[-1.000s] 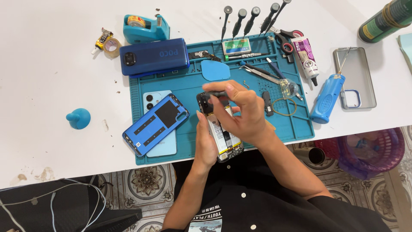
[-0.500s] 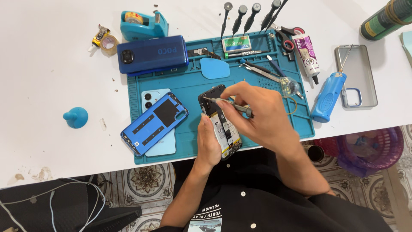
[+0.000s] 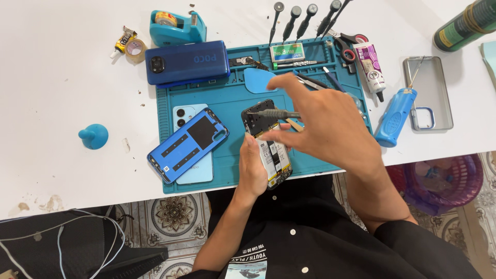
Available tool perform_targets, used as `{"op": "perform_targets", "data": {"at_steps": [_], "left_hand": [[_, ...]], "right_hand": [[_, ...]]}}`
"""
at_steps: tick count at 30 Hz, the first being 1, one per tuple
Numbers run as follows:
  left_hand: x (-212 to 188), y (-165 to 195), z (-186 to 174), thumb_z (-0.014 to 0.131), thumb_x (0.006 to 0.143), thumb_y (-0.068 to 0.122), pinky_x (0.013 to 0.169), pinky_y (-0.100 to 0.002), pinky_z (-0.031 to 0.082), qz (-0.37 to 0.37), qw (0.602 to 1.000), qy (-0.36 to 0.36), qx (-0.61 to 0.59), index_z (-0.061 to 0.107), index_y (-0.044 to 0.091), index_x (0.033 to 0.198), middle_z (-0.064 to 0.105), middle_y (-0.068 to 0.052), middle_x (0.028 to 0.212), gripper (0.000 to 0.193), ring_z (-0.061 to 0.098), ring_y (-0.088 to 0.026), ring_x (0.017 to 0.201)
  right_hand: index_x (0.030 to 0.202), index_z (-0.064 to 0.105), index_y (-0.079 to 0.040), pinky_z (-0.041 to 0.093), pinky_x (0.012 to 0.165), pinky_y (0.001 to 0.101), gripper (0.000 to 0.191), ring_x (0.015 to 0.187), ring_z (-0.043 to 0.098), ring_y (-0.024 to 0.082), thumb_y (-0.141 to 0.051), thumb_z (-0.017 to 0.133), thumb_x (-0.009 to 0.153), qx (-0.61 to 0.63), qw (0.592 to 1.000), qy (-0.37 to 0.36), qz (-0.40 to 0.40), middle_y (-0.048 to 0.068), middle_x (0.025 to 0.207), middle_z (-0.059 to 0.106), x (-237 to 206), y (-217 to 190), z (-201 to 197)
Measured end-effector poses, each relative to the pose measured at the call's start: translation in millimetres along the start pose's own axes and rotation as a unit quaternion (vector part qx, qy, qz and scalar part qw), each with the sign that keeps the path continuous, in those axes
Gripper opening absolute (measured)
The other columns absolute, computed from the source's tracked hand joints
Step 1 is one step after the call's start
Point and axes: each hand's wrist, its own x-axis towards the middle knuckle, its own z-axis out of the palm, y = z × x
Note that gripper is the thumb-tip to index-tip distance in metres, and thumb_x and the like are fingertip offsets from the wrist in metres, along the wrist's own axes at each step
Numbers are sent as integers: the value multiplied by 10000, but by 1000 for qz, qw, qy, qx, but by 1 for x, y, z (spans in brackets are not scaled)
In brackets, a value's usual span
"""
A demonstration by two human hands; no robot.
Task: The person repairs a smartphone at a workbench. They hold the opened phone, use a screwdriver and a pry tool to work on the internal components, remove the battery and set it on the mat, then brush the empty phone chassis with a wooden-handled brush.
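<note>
1. Grip, left hand [image 3: 253,170]: clenched around the lower half of the opened phone [image 3: 268,142], which it holds tilted just above the near edge of the blue repair mat [image 3: 227,103]; the battery and circuit board face up.
2. Grip, right hand [image 3: 330,132]: thumb and fingers pinch a slim screwdriver [image 3: 274,112], laid nearly level, its tip over the black upper cover of the phone.
3. Change: half a second ago the right hand lay low across the phone, its fingers closed over the tool; now it stands lifted and drawn to the right, fingers fanned, with the tip at the top of the board. By judgement, work has shifted to a fastener near the camera end.
4. Left of the phone: a detached blue back cover [image 3: 188,144] rests, inner face up, on a pale blue handset [image 3: 194,147].
5. Behind: a dark blue phone [image 3: 186,62] lies across the far left corner of the mat.
6. Right: a blue electric driver [image 3: 395,116] on the white counter [image 3: 62,93], beside a clear phone case [image 3: 429,93].
</note>
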Motion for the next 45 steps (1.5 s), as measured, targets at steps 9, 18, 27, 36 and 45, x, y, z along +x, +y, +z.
{"op": "perform_targets", "data": {"at_steps": [9, 18, 27, 36, 45], "left_hand": [[0, 2, 3, 271, 1076, 661, 831, -343, 589, -2, 1000, 13, 12, 600, -72, 1321, 719, -179, 1034, 840, 703, -226, 956], [-2, 9, 5, 227, 1092, 669, 780, -334, 611, -15, 999, 21, 39, 642, -70, 1182, 734, -165, 1009, 852, 727, -211, 897], [-1, 9, 7, 231, 1138, 639, 881, -350, 613, 11, 1000, 12, 21, 631, -66, 1226, 729, -143, 1051, 816, 729, -206, 956], [-1, 2, 5, 258, 1090, 631, 817, -347, 586, -5, 1000, 13, 1, 589, -63, 1332, 710, -162, 1138, 806, 697, -208, 951], [3, 0, 10, 293, 1011, 691, 840, -380, 604, -1, 999, 38, -14, 490, 3, 1332, 635, -212, 1290, 784, 687, -230, 971]], "right_hand": [[1191, 492, -17, 430, 461, 395, 677, 464, 606, 245, -425, 853, 788, 35, 999, 19, 16, 47, 523, 584, -7, 3, -1], [1244, 471, -32, 401, 459, 394, 534, 447, 570, 221, -346, 753, 917, 54, 998, 11, 18, 5, 530, 540, -13, 3, 1], [1291, 456, -36, 404, 476, 388, 507, 474, 584, 201, -313, 746, 981, 83, 996, 27, 3, -10, 577, 565, -15, 5, 5], [1184, 542, -24, 396, 433, 392, 456, 454, 562, 244, -303, 776, 909, 47, 996, 51, -60, 75, 583, 557, -16, 12, 7], [1116, 704, -44, 510, 510, 290, 242, 568, 691, 157, -201, 739, 935, 156, 982, 99, 26, 79, 770, 738, -47, 41, 18]]}}
